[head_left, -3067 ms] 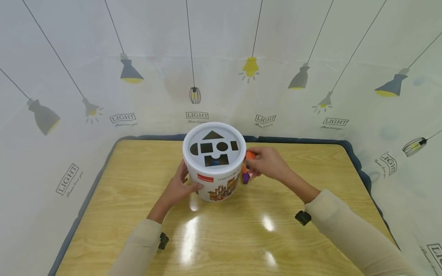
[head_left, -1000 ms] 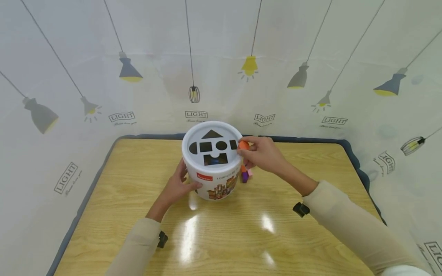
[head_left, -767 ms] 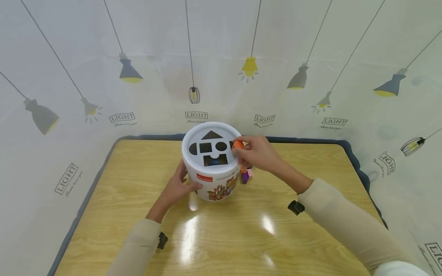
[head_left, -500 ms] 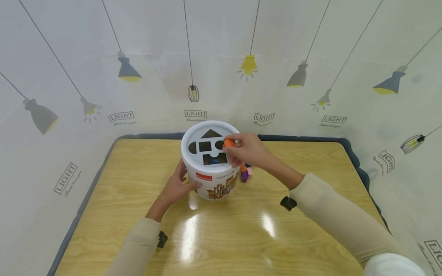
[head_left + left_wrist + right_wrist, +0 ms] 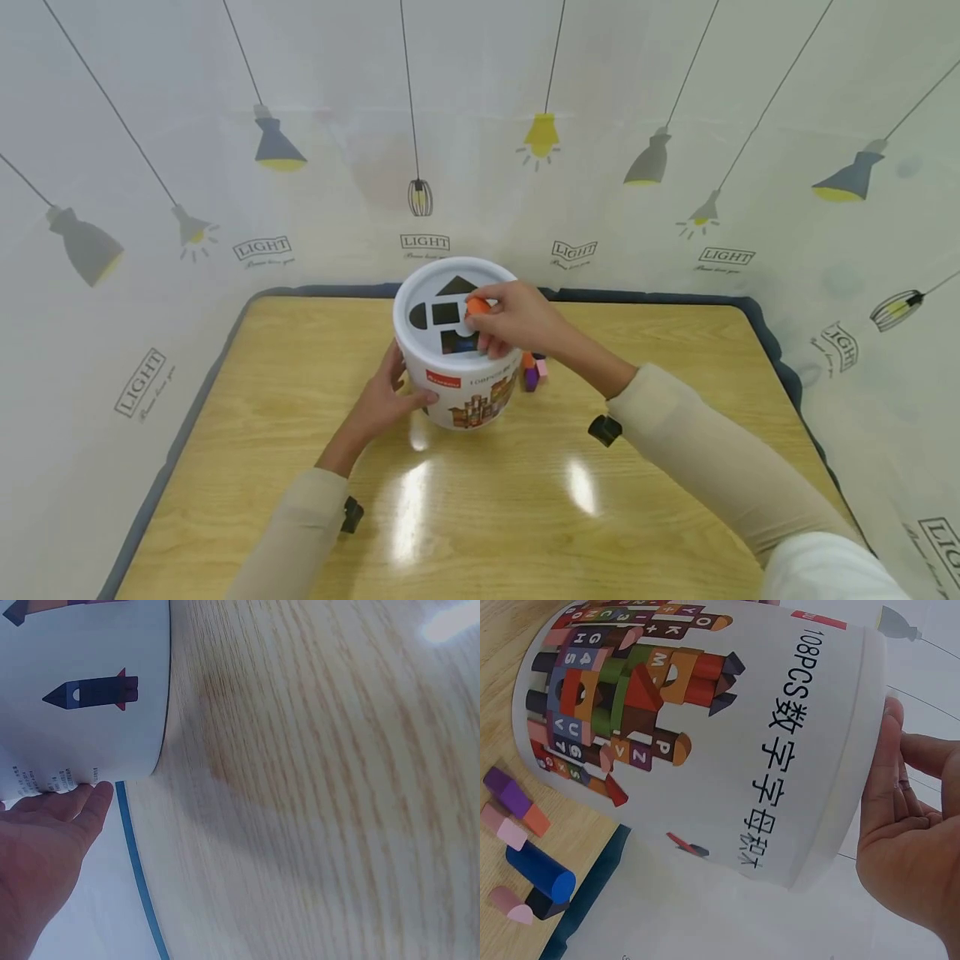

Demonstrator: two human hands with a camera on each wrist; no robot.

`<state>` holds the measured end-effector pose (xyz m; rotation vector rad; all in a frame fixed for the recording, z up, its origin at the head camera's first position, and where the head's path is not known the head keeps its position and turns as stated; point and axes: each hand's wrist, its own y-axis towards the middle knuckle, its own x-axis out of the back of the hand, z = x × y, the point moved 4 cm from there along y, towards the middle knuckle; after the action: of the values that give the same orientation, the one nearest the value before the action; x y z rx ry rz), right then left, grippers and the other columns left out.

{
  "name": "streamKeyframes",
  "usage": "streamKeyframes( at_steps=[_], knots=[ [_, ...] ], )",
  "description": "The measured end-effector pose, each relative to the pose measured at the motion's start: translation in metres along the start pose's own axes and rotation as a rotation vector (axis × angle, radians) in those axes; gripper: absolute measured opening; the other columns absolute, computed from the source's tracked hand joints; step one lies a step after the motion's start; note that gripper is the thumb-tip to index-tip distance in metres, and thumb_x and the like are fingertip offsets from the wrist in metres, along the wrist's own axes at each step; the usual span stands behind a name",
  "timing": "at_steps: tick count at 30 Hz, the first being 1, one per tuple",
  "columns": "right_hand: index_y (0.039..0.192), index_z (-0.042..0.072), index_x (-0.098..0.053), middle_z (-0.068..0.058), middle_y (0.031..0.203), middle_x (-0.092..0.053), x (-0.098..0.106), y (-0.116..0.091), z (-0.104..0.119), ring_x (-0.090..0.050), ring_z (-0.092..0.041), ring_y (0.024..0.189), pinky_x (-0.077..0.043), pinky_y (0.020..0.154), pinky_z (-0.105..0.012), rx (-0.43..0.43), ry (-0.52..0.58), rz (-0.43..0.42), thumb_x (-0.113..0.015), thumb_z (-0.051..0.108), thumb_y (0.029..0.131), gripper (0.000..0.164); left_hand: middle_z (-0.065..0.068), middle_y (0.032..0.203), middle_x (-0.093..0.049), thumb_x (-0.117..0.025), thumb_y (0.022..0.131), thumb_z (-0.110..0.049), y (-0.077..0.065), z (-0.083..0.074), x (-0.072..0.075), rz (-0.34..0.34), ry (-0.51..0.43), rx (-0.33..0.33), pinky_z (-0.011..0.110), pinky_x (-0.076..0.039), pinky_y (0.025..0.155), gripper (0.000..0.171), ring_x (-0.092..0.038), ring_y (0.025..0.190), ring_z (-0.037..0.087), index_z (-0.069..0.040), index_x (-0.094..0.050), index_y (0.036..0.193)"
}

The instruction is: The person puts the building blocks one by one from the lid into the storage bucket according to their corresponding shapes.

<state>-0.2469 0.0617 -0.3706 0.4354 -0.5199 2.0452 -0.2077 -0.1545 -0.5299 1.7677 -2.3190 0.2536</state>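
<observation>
A white bucket (image 5: pixel 442 400) with printed block pictures stands on the table; its white lid (image 5: pixel 427 342) has shaped holes. My left hand (image 5: pixel 378 404) grips the bucket's left side, thumb on the front wall; the left wrist view shows fingertips against the printed wall. Over the lid, my right hand (image 5: pixel 521 317) pinches an orange block (image 5: pixel 477 307) with a rounded face between thumb and forefinger. The block overlaps where the lid's round hole lies, covering it from sight. In the right wrist view, the bucket's rim hides the block, and part of my right hand (image 5: pixel 911 817) shows.
Right of the bucket lie several loose blocks on the wooden table (image 5: pixel 300 367): a blue cylinder (image 5: pixel 540 871), a purple block (image 5: pixel 508 791), an orange one (image 5: pixel 536 820), pink ones and a dark one (image 5: pixel 546 904). A lamp-patterned wall covering (image 5: pixel 337 183) rises behind the table edge.
My right hand has carried the orange block from beside the bucket up and leftward across the lid to the round hole. My left hand has kept its hold on the bucket.
</observation>
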Motion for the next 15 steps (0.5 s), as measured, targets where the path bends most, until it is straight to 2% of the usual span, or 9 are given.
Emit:
streamKeyframes(
  at_steps=[6, 15],
  knots=[
    [0.132, 0.004, -0.058, -0.01, 0.071, -0.07, -0.006, 0.007, 0.003, -0.066, -0.024, 0.055, -0.059, 0.054, -0.034, 0.009, 0.003, 0.018, -0.067, 0.02, 0.092, 0.043, -0.008, 0.16, -0.021, -0.082, 0.077, -0.033, 0.001, 0.0, 0.0, 0.006, 0.004, -0.001, 0.062, -0.025, 0.114, 0.109, -0.023, 0.147, 0.027, -0.055, -0.004, 0.15],
    [0.134, 0.004, -0.057, -0.008, 0.068, -0.069, -0.017, 0.015, 0.008, -0.061, -0.019, 0.048, -0.056, 0.048, -0.031, 0.023, -0.048, 0.021, -0.066, 0.02, 0.092, 0.046, -0.006, 0.161, -0.022, -0.082, 0.078, -0.033, 0.001, 0.002, 0.002, 0.009, 0.003, 0.003, 0.064, -0.024, 0.113, 0.109, -0.022, 0.147, 0.029, -0.054, -0.004, 0.15]
  ],
)
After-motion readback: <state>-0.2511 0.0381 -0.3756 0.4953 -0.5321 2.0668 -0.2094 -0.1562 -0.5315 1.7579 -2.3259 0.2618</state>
